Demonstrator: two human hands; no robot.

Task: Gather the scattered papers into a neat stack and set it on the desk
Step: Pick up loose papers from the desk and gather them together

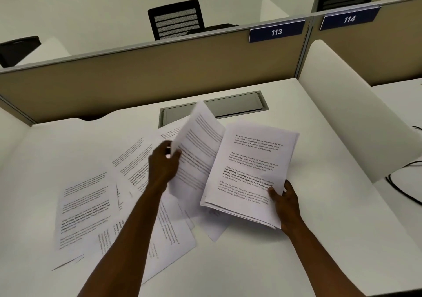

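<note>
Head view: right hand (288, 202) grasps a part-built stack (249, 173), left hand (164, 166) pinches a sheet (198, 146); many papers (84, 210) remain loose on the worktop (285, 262).

Matt white printed paper sheets (86, 207), smooth white laminate desk (262, 262), brushed metal cable flap (235, 105).

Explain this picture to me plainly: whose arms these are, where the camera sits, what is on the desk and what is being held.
There is no machine here. A person wears a camera on the head, looking down at their own arms. The right hand grips a small stack of papers by its near corner. The left hand pinches a single sheet, lifted and blurred. More loose sheets lie scattered on the white desk. Behind stands a tan partition with a sign reading 113.
</note>
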